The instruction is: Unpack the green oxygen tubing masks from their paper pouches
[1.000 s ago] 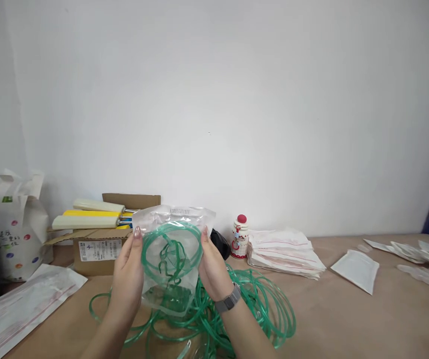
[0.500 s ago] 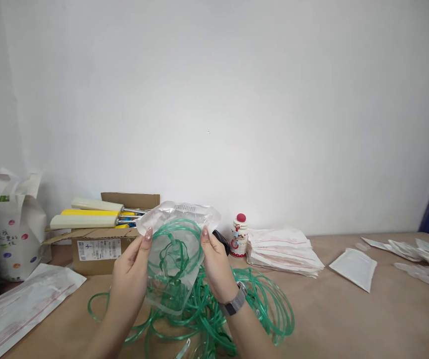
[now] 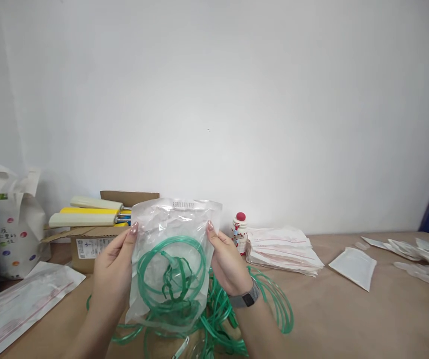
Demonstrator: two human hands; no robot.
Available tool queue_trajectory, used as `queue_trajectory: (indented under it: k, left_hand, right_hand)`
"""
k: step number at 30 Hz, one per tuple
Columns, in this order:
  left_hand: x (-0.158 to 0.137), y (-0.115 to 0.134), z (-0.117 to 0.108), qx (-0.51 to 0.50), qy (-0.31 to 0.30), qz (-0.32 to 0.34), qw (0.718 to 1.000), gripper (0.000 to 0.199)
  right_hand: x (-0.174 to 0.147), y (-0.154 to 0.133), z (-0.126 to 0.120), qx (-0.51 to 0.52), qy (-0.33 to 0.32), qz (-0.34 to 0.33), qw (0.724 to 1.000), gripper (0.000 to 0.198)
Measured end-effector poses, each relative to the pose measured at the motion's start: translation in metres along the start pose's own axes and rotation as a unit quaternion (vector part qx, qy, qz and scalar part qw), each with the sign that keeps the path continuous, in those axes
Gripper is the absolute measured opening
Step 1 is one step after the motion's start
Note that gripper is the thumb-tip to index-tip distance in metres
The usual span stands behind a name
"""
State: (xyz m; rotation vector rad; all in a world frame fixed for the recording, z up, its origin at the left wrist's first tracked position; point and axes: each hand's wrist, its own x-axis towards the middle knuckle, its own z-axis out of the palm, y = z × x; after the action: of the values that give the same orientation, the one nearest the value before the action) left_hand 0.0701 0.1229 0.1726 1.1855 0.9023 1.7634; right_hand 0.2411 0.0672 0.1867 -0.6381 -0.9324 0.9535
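Between my two hands hangs a clear plastic bag [image 3: 147, 219], held upright by its side edges. Inside it lies coiled green tubing [image 3: 204, 271] with a green strap and what looks like an oxygen mask [image 3: 179, 309] near the bottom. My left hand [image 3: 115, 259] pinches the bag's left edge, thumb towards me. The right edge is gripped by my right hand [image 3: 227, 259], which wears a grey-banded watch. Behind and below the bag, a heap of loose green tubing [image 3: 278, 304] rests on the table, partly hidden by the bag and my right forearm.
At the left are a white paper bag [image 3: 16, 234], a cardboard box [image 3: 82, 252] of long-handled tools, and a flat printed pouch [image 3: 27, 309]. A red-topped bottle [image 3: 240, 227] stands beside a stack of pouches [image 3: 285, 252]. A single white packet [image 3: 352, 267] and more packaging [image 3: 424, 254] lie right.
My hands have moved apart, spreading the bag wider and flatter towards me. The coiled tubing in it now sits lower and shows more fully.
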Motion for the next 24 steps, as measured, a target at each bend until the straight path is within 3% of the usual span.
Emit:
queue_trajectory:
  k: [5,10,17,21,24]
  left_hand:
    - [-0.001,0.000,0.002,0.032,-0.119,-0.017,0.992,0.047]
    - [-0.013,0.005,0.011,0.108,-0.166,0.008,0.980,0.054]
    - [-0.040,-0.009,0.027,0.175,-0.274,0.056,0.944,0.064]
    - [-0.040,-0.012,0.029,0.177,-0.246,0.076,0.950,0.060]
    - [-0.030,-0.007,0.024,0.145,-0.200,0.066,0.967,0.058]
  right_hand:
    - [0.005,0.000,-0.003,0.025,0.075,-0.055,0.995,0.031]
    - [0.008,0.000,-0.006,0.003,0.115,-0.075,0.991,0.030]
    - [0.004,0.016,-0.004,-0.158,0.102,-0.123,0.974,0.032]
    - [0.004,0.015,-0.003,-0.107,0.088,-0.109,0.984,0.030]
    - [0.005,0.003,-0.004,-0.034,0.120,-0.098,0.987,0.025]
